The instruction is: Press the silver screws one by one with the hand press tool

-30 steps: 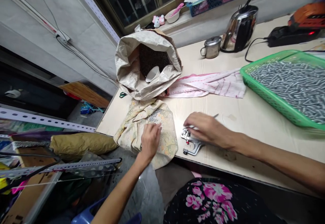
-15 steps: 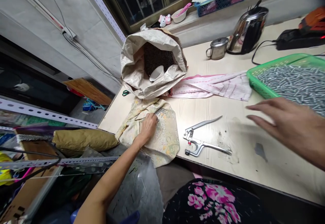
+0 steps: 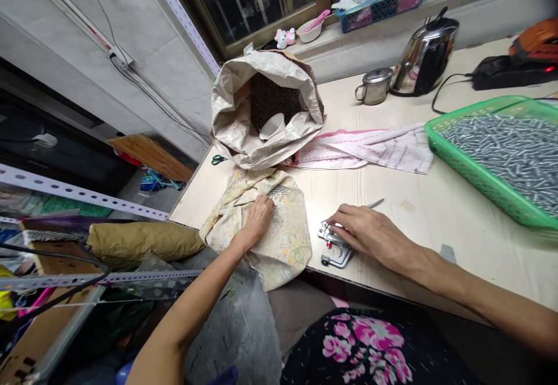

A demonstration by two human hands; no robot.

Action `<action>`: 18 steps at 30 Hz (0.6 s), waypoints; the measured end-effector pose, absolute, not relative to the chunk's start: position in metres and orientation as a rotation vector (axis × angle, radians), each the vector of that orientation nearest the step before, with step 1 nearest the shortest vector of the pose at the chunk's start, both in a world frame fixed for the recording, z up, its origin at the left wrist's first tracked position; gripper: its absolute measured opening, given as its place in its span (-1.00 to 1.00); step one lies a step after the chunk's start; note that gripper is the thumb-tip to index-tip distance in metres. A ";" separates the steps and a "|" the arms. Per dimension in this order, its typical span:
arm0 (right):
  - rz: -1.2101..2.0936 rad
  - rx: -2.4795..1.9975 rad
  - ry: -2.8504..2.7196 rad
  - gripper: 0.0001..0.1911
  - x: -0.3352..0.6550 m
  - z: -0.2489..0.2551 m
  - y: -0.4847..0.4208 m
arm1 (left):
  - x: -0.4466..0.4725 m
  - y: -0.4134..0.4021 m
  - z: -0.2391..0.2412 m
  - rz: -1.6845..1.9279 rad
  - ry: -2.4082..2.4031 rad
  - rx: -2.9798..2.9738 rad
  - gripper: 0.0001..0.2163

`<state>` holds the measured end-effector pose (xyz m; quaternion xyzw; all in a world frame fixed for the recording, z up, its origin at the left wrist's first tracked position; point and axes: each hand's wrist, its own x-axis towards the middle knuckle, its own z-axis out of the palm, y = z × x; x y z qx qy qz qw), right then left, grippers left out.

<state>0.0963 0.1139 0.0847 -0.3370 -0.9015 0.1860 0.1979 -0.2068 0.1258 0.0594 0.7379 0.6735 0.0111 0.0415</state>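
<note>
My left hand (image 3: 258, 220) rests on a crumpled floral cloth (image 3: 285, 239), its fingers curled together. Small grey metal pieces (image 3: 281, 192) lie on the cloth beside the fingertips; whatever those fingers hold is hidden. Over a pair of silver snap pliers (image 3: 343, 255) is my right hand (image 3: 370, 231), thumb and fingers slightly apart at the tool's upper part. The pliers lie flat on the table near the front edge, with a red part by the jaw. My hand covers much of their handles, and one handle tip shows beyond it.
A large sack (image 3: 226, 111) of small dark pieces, with a white cup (image 3: 272, 126) inside, stands behind the cloth. A pink-white towel (image 3: 370, 148) lies beside it. At right is a green basket (image 3: 475, 175) of metal pins. Behind are a lidded mug (image 3: 375, 86) and a kettle (image 3: 425, 53).
My right hand has moved left from beside the green basket to over the pliers. My left hand stays on the cloth with curled fingers.
</note>
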 end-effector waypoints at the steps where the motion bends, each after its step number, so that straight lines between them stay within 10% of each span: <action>1: 0.545 -0.956 -2.517 -0.71 0.098 0.083 0.112 | -0.207 0.127 0.061 0.076 2.079 2.231 -0.87; 18: 1.370 -0.854 -1.861 -0.83 -0.030 0.055 0.134 | -0.182 0.068 0.087 0.910 1.671 1.160 -0.69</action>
